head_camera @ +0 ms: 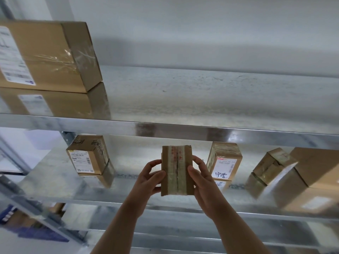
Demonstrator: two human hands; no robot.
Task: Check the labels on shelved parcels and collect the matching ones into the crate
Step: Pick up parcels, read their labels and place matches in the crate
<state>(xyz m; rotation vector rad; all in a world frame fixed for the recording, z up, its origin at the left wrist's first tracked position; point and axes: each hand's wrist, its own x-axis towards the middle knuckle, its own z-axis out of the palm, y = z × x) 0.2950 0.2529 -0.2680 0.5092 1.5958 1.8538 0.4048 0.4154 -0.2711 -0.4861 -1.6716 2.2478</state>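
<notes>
Likely parcel storeroom: galvanised steel shelving [183, 128], labelled cartons [45, 55].

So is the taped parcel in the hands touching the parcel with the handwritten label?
Apart. The head view shows the taped parcel held by both hands, with the right hand and bare shelf between it and the handwritten-label parcel.

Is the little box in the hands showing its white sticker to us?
No, the held parcel, gripped by the left hand and right hand, shows only a taped brown side, with no white label visible.

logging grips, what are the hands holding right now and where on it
A small taped cardboard parcel, held upright between both hands: left hand on its left side edge, right hand on its right side edge.
</notes>
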